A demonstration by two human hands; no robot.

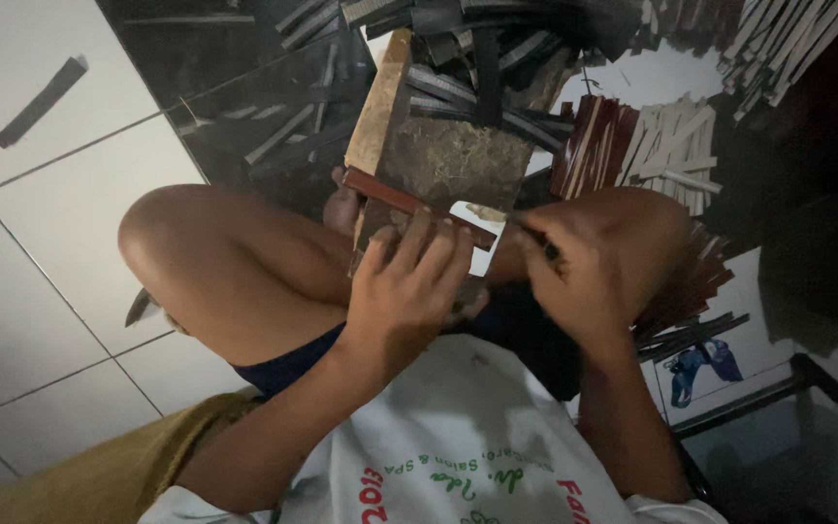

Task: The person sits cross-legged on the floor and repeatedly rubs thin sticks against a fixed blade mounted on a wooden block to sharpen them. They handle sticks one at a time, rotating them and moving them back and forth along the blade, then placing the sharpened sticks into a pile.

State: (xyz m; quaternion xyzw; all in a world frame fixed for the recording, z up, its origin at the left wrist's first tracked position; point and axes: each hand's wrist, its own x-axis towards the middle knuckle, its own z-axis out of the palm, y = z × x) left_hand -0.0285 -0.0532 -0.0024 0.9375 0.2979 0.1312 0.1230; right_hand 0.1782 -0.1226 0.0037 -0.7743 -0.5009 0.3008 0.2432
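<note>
Tiled floor (41, 262); one wooden block (438, 146), one red strip (409, 206), left hand (404, 296), right hand (584, 267).

bare white floor tiles (60, 223) open at left, wooden block (438, 146) ahead, dark strip heaps (497, 49) behind it, bundled strips (671, 146) crowding right
</note>
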